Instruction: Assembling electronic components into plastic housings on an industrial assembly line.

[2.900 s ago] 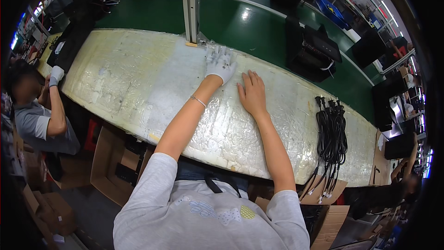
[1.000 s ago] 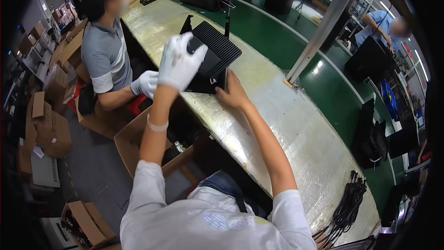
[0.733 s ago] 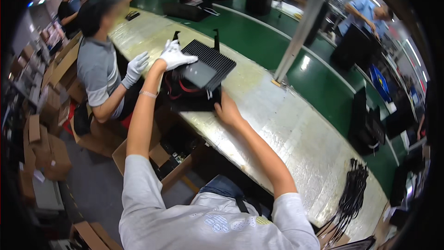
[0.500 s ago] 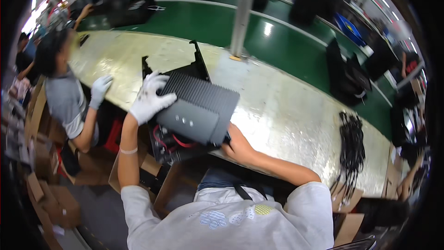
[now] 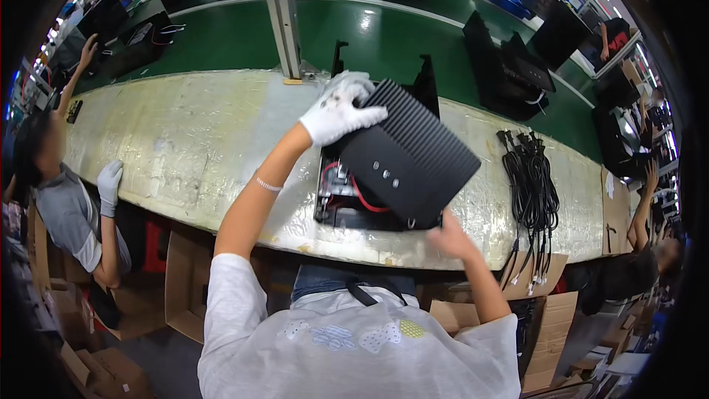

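Between the left hand [image 5: 338,109] and the right hand [image 5: 450,236] was one ribbed black panel [image 5: 425,151] with three small light marks [image 5: 385,174], above one black housing [image 5: 354,218]. Two upright brackets [image 5: 427,77] rose beyond the hands. One cable pile [image 5: 533,192] lay right of the right hand; one metal post [image 5: 281,22] stood beyond the left one.

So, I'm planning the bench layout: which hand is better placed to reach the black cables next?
Probably the right hand: it is nearer the black cables, by the lower corner of the ribbed black panel. The gloved left hand sits across the panel from the cables.
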A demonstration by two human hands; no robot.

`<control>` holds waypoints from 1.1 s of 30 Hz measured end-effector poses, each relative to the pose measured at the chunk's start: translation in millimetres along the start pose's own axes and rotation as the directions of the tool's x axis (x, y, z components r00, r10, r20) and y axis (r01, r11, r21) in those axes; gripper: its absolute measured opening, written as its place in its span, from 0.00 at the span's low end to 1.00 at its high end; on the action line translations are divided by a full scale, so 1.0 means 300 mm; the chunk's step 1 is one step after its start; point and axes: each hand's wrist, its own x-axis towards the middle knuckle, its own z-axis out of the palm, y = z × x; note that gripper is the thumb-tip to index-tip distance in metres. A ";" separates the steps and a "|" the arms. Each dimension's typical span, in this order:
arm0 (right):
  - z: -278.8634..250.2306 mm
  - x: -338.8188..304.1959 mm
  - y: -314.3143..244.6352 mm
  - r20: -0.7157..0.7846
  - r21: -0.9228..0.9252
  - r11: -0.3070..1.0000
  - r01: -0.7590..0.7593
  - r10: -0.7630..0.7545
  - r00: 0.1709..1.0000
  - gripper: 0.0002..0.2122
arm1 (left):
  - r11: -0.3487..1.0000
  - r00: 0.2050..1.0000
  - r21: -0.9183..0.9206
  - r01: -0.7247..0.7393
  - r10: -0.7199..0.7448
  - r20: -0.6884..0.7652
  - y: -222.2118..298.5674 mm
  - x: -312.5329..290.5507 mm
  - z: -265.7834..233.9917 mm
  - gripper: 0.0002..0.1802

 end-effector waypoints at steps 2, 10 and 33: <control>-0.084 0.108 0.161 -0.245 0.587 0.760 0.279 -0.162 0.956 0.37 | 0.999 0.999 0.010 -0.033 0.033 0.007 -0.004 0.094 0.040 0.32; -0.190 0.077 -0.213 -0.434 0.196 0.720 0.666 -0.545 0.717 0.24 | 0.913 0.920 -0.272 -0.303 0.206 -0.334 0.308 -0.131 -0.022 0.21; -0.519 -0.218 0.358 -0.786 -0.604 0.416 -0.680 -0.450 0.423 0.19 | 0.867 0.854 0.094 -0.490 0.455 0.251 0.110 -0.705 0.172 0.43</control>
